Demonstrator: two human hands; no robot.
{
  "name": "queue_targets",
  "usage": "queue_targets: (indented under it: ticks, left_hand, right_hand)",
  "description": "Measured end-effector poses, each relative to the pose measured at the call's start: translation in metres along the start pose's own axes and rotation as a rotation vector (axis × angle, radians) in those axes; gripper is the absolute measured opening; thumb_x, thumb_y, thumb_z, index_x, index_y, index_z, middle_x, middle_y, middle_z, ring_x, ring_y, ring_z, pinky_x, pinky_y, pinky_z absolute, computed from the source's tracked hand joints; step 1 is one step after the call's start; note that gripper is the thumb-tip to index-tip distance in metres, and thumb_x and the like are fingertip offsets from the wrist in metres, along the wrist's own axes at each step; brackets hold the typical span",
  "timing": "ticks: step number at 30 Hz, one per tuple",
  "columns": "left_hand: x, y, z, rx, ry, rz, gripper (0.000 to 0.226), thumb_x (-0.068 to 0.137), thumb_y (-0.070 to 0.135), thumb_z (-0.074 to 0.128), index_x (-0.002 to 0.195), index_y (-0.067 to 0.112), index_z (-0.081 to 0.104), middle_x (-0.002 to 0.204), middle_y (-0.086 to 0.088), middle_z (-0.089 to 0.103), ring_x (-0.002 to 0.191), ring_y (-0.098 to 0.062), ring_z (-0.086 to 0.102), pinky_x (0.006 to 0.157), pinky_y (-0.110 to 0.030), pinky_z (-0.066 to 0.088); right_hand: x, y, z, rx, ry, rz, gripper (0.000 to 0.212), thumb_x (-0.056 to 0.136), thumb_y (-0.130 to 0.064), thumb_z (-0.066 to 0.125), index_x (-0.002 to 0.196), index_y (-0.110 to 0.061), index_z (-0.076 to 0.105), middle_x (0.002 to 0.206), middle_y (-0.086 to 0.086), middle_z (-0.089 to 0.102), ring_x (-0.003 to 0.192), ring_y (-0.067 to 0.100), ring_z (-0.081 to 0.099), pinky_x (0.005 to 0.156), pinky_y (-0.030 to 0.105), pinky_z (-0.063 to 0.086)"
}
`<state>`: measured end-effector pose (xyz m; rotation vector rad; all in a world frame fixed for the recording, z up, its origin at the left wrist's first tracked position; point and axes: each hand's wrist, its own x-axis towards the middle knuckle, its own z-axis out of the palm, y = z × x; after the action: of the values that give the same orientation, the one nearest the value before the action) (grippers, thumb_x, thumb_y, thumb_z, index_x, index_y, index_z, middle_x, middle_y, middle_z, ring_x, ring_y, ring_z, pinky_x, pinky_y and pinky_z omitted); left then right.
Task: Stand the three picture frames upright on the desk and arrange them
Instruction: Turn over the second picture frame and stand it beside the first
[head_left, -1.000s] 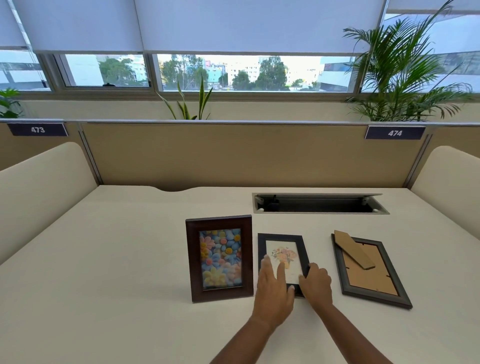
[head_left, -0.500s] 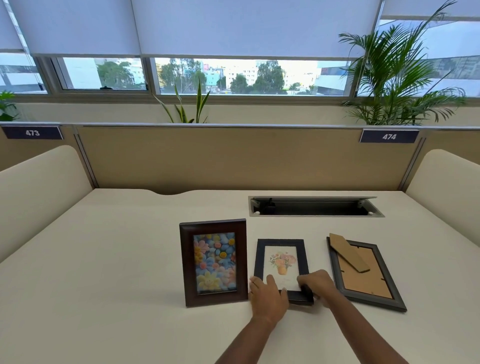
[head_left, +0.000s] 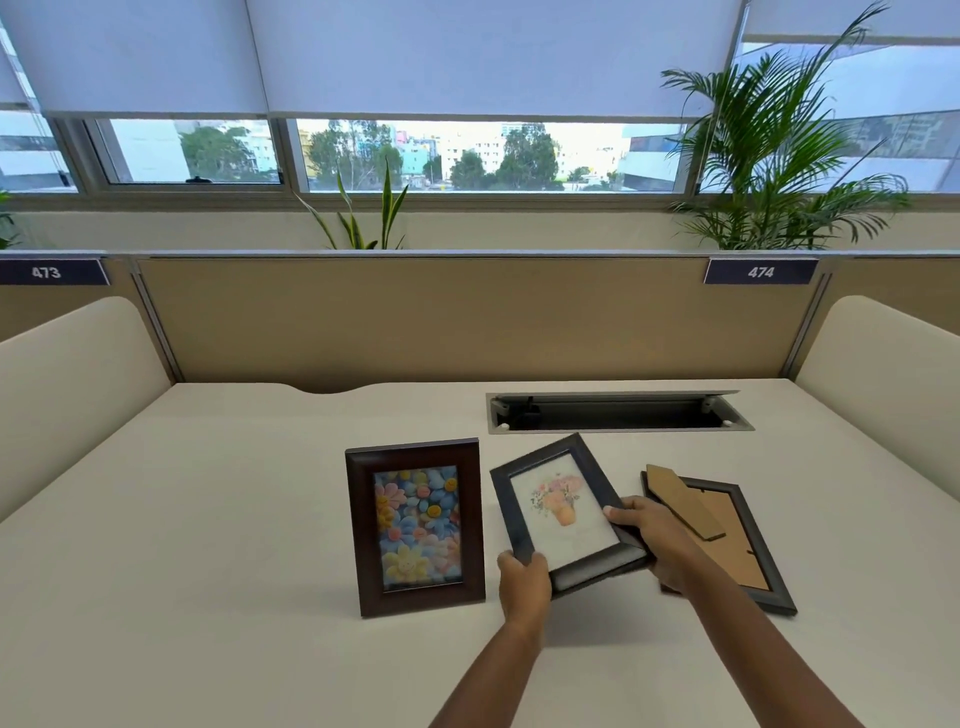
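A brown frame with a colourful flower picture stands upright on the white desk. To its right a small black frame with a pink flower-pot picture is lifted off the desk and tilted. My left hand grips its lower left corner and my right hand grips its lower right edge. A third dark frame lies face down at the right, its cardboard back and stand showing, partly hidden behind my right hand.
An open cable slot is sunk into the desk behind the frames. A beige partition closes the back, and cream side panels flank the desk. Plants stand behind the partition.
Both hands took hold of the small black frame, which lay flat on the desk, and raised it off the surface, tilted. The other two frames stayed put.
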<state>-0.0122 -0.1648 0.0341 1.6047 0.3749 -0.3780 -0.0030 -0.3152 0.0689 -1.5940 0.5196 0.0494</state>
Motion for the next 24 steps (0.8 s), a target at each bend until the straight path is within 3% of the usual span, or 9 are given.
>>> queue_targets:
  ticks: [3, 6, 8, 11, 16, 19, 20, 24]
  left_hand:
    - [0.003, 0.012, -0.004, -0.187, -0.088, -0.030, 0.033, 0.094, 0.002, 0.044, 0.127, -0.003, 0.045, 0.128, -0.020, 0.055, 0.100, -0.025, 0.051, 0.085, -0.031, 0.045]
    - [0.001, 0.022, -0.006, -0.247, -0.154, -0.033, 0.033, 0.096, 0.006, 0.043, 0.129, 0.001, 0.044, 0.129, -0.019, 0.054, 0.100, -0.023, 0.051, 0.073, -0.029, 0.048]
    - [0.001, 0.024, -0.007, -0.222, -0.152, -0.001, 0.031, 0.096, 0.006, 0.043, 0.127, 0.003, 0.044, 0.129, -0.018, 0.055, 0.102, -0.024, 0.052, 0.085, -0.035, 0.049]
    - [-0.002, 0.023, -0.007, -0.169, -0.155, 0.041, 0.030, 0.096, 0.006, 0.044, 0.126, 0.004, 0.045, 0.129, -0.017, 0.056, 0.108, -0.026, 0.054, 0.100, -0.040, 0.045]
    - [-0.007, 0.019, -0.010, -0.111, -0.154, 0.069, 0.035, 0.096, 0.008, 0.044, 0.132, 0.007, 0.041, 0.130, -0.016, 0.052, 0.120, -0.029, 0.049, 0.106, -0.039, 0.043]
    - [-0.010, 0.015, -0.012, -0.077, -0.182, 0.102, 0.037, 0.097, 0.008, 0.042, 0.134, 0.007, 0.037, 0.133, -0.015, 0.051, 0.120, -0.025, 0.049, 0.108, -0.038, 0.042]
    - [-0.011, 0.015, -0.013, -0.072, -0.190, 0.114, 0.037, 0.097, 0.007, 0.042, 0.134, 0.007, 0.037, 0.133, -0.014, 0.051, 0.117, -0.023, 0.049, 0.107, -0.037, 0.042]
    - [-0.013, 0.014, -0.018, -0.072, -0.214, 0.166, 0.034, 0.097, 0.006, 0.042, 0.130, 0.008, 0.038, 0.131, -0.013, 0.052, 0.109, -0.017, 0.050, 0.099, -0.032, 0.046]
  right_hand:
    - [-0.001, 0.002, -0.002, 0.003, 0.059, -0.044, 0.006, 0.089, -0.011, 0.054, 0.087, -0.007, 0.057, 0.080, 0.013, 0.065, 0.068, 0.026, 0.061, 0.058, 0.035, 0.050]
    - [-0.001, 0.002, -0.007, -0.115, 0.109, -0.073, 0.013, 0.089, -0.021, 0.056, 0.094, -0.009, 0.056, 0.087, 0.013, 0.064, 0.076, 0.027, 0.062, 0.068, 0.042, 0.055]
    - [-0.001, 0.003, -0.011, -0.165, 0.105, -0.063, 0.013, 0.087, -0.021, 0.059, 0.087, -0.009, 0.058, 0.091, 0.014, 0.063, 0.081, 0.027, 0.059, 0.075, 0.040, 0.050]
    - [0.001, 0.004, -0.014, -0.219, 0.122, -0.047, 0.015, 0.084, -0.020, 0.061, 0.078, -0.007, 0.058, 0.094, 0.016, 0.061, 0.086, 0.029, 0.055, 0.073, 0.035, 0.040]
    - [-0.001, 0.004, -0.014, -0.293, 0.110, -0.008, 0.019, 0.084, -0.021, 0.059, 0.083, -0.003, 0.056, 0.089, 0.015, 0.054, 0.076, 0.022, 0.048, 0.062, 0.032, 0.037]
    - [-0.003, 0.006, -0.014, -0.192, -0.001, 0.075, 0.026, 0.086, -0.018, 0.054, 0.102, 0.002, 0.057, 0.102, 0.021, 0.060, 0.097, 0.032, 0.058, 0.083, 0.040, 0.047]
    - [-0.006, 0.006, -0.014, -0.130, -0.043, 0.095, 0.027, 0.086, -0.017, 0.052, 0.105, 0.001, 0.058, 0.102, 0.020, 0.063, 0.099, 0.033, 0.059, 0.084, 0.040, 0.048]
    - [-0.014, 0.003, -0.013, 0.028, -0.137, 0.066, 0.014, 0.087, -0.013, 0.048, 0.097, -0.009, 0.057, 0.091, 0.013, 0.065, 0.085, 0.027, 0.064, 0.065, 0.029, 0.050]
